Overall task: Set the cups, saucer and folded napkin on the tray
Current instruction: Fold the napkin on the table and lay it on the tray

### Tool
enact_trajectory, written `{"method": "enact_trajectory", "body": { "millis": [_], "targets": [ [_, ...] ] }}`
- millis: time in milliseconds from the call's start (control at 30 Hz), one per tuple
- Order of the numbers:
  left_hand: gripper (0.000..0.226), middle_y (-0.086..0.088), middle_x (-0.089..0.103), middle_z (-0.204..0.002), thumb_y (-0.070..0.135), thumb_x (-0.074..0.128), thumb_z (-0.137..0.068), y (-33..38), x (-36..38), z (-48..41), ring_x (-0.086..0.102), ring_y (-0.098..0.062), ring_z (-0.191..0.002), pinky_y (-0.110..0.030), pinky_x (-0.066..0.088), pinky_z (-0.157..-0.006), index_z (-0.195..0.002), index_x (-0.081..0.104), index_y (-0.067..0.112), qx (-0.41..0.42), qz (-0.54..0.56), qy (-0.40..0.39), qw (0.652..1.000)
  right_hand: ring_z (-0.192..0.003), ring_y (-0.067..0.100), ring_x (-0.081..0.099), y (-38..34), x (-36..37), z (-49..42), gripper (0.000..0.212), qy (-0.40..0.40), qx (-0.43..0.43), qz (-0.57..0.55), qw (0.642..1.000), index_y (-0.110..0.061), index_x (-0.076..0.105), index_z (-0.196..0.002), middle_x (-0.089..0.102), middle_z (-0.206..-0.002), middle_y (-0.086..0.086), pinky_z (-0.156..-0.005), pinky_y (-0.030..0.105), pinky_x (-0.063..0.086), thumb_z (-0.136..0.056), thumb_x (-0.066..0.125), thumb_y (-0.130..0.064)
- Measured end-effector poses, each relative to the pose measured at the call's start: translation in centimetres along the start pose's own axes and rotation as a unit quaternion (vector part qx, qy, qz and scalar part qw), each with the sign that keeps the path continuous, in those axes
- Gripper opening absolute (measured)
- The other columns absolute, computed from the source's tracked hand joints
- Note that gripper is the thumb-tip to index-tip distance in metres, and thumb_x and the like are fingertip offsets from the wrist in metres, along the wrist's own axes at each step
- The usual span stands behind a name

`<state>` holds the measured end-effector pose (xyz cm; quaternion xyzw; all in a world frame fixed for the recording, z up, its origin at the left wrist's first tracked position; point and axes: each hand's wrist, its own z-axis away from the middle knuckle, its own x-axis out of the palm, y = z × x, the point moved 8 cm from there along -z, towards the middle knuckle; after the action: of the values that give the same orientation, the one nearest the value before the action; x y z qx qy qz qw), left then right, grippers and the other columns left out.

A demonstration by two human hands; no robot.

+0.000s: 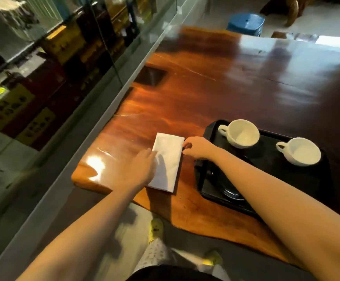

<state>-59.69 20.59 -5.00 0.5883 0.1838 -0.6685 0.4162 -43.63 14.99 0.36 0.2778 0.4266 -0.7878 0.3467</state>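
Resting flat on the wooden counter [215,82], the folded white napkin [168,163] lay just beside the black tray [211,128], at the tray's 9 o'clock, not on it. Left hand [138,169] lay at the napkin's left edge, fingers spread and extended, fingertips overlapping the paper; contact looked likely, but motion blur kept me from telling whether it pressed or gripped. Right hand [197,148] sat at the napkin's far right corner, thumb and forefinger curled close together at the edge; whether they actually pinched the paper could not be told. Right forearm crossed over the tray's near left part.

2 white cups stood upright on the tray, both with handles pointing toward 9 o'clock. Cup 1 [241,133] occupied the far left corner, at roughly 11 o'clock on the tray. Cup 2 [300,152] sat at its 4 o'clock, apart from it, near the tray's right side. Both interiors appeared empty.

A dark, glossy round piece [233,193], possibly the saucer, lay on the tray's near portion, at 6 o'clock, partly hidden under the forearm; identity uncertain.

A blue stool [246,24] stood past the counter's far end, at 12 o'clock.
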Motion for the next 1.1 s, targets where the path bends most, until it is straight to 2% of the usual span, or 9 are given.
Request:
{"method": "enact_trajectory", "body": {
  "millis": [67, 133, 267, 433, 567, 700, 800, 900, 1100],
  "targets": [
    [0.049, -0.013, 0.025, -0.152, 0.028, 0.031, -0.096, 0.0, 3.0, 0.7, 0.022, -0.034, -0.141, -0.045, 0.02, -0.114, -0.144, 0.024, 0.019, 0.049, -0.033, -0.03, 0.998, -0.118, 0.029, 0.051, -0.3, 2.1, -2.4, 0.04, 0.019, 0.017, 0.002, 1.0, -0.004, 0.047, -0.132, 0.051, -0.136, 0.014, -0.1, 0.035, 0.038, -0.094, 0.046, -0.017],
    [0.053, -0.009, 0.009, -0.158, 0.039, 0.021, -0.096, -0.7, 4.7, 1.2, 0.005, -0.029, -0.145, -0.046, 0.005, -0.116, -0.146, 0.013, 0.025, 0.041, -0.03, -0.026, 0.998, -0.131, 0.028, 0.038, -0.6, 3.9, -4.4, 0.046, 0.06, 0.029, 0.023, 0.998, -0.008, 0.036, -0.139, 0.04, -0.145, 0.011, -0.108, 0.035, 0.029, -0.095, 0.043, -0.02],
    [0.056, -0.001, 0.004, -0.158, 0.047, 0.011, -0.095, -1.6, 5.4, 1.0, -0.006, -0.02, -0.145, -0.044, -0.012, -0.113, -0.147, 0.013, 0.026, 0.038, -0.024, 0.011, 0.999, -0.144, 0.027, 0.012, -0.7, 7.7, -6.4, 0.06, 0.083, 0.063, 0.113, 0.988, -0.014, 0.012, -0.147, 0.011, -0.158, 0.009, -0.115, 0.038, 0.016, -0.098, 0.034, -0.038],
    [0.059, -0.002, 0.01, -0.158, 0.05, 0.013, -0.093, -2.3, 5.1, -1.4, 0.002, -0.021, -0.146, -0.049, -0.005, -0.115, -0.147, 0.015, 0.024, 0.045, -0.028, 0.018, 0.998, -0.146, 0.024, 0.0, 0.1, 8.6, -8.0, 0.066, 0.118, 0.082, 0.182, 0.973, -0.018, -0.001, -0.148, -0.003, -0.159, 0.005, -0.117, 0.039, 0.007, -0.095, 0.023, -0.05],
    [0.064, -0.002, 0.007, -0.158, 0.055, 0.006, -0.091, -3.4, 3.8, -4.4, 0.0, -0.022, -0.146, -0.05, -0.005, -0.116, -0.147, 0.008, 0.025, 0.042, -0.031, 0.023, 0.998, -0.143, 0.024, 0.017, 0.8, 6.3, -10.2, 0.065, 0.163, 0.078, 0.21, 0.961, -0.02, 0.017, -0.147, 0.017, -0.157, 0.004, -0.116, 0.04, 0.011, -0.093, 0.028, -0.055],
    [0.059, -0.009, 0.01, -0.158, 0.044, 0.008, -0.096, -5.9, 1.4, -5.4, 0.002, -0.026, -0.145, -0.053, 0.008, -0.117, -0.147, 0.011, 0.016, -0.036, -0.027, 0.066, 0.997, -0.128, 0.026, 0.041, 0.5, 4.2, -11.3, 0.051, 0.213, 0.102, 0.206, 0.95, -0.016, 0.039, -0.135, 0.044, -0.141, 0.009, -0.11, 0.039, 0.027, -0.094, 0.035, -0.048],
    [0.054, -0.013, 0.018, -0.155, 0.037, 0.012, -0.099, -5.6, 0.7, -3.0, 0.01, -0.028, -0.144, -0.05, 0.011, -0.116, -0.145, 0.018, 0.01, -0.1, 0.011, 0.12, 0.988, -0.138, 0.03, 0.031, -2.4, 5.9, -11.4, 0.052, 0.205, -0.014, 0.204, 0.957, -0.014, 0.031, -0.143, 0.033, -0.15, 0.011, -0.114, 0.04, 0.018, -0.097, 0.037, -0.036],
    [0.054, -0.011, 0.019, -0.155, 0.036, 0.019, -0.097, -3.6, 3.0, -1.3, 0.01, -0.025, -0.144, -0.045, 0.008, -0.117, -0.146, 0.018, 0.012, -0.111, 0.035, 0.093, 0.989, -0.145, 0.025, 0.012, -4.7, 9.0, -11.9, 0.053, 0.13, -0.132, 0.254, 0.949, -0.015, 0.015, -0.148, 0.014, -0.157, 0.006, -0.115, 0.038, 0.006, -0.1, 0.026, -0.034],
    [0.056, -0.009, 0.028, -0.153, 0.04, 0.024, -0.094, -4.1, 4.4, -1.5, 0.021, -0.026, -0.142, -0.048, 0.013, -0.115, -0.144, 0.027, 0.013, -0.157, 0.012, 0.073, 0.985, -0.145, 0.022, 0.011, -2.5, 7.8, -14.1, 0.062, 0.143, -0.116, 0.265, 0.947, -0.025, 0.012, -0.148, 0.013, -0.157, 0.0, -0.116, 0.043, 0.007, -0.093, 0.015, -0.055]
  ]
}}
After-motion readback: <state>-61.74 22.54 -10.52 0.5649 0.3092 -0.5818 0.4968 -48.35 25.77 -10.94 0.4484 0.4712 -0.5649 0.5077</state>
